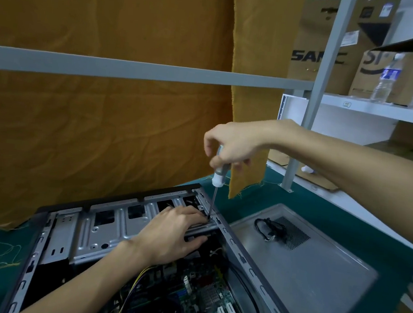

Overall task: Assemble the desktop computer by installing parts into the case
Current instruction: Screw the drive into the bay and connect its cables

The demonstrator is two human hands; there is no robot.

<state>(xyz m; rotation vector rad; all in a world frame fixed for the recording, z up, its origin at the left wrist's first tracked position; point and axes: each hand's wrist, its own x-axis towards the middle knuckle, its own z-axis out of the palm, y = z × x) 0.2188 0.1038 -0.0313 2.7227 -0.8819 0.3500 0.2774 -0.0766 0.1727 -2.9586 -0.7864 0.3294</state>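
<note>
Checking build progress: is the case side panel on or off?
Off. The side panel lies flat on the green table beside the open case, with the motherboard exposed inside.

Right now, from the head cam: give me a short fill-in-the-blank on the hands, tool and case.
1. The right hand grips a ____ by its handle.
2. The left hand rests on the drive bracket inside the open ____.
3. The detached side panel lies on the green mat with a black ____ on top.

Missing: screwdriver; case; cable
</note>
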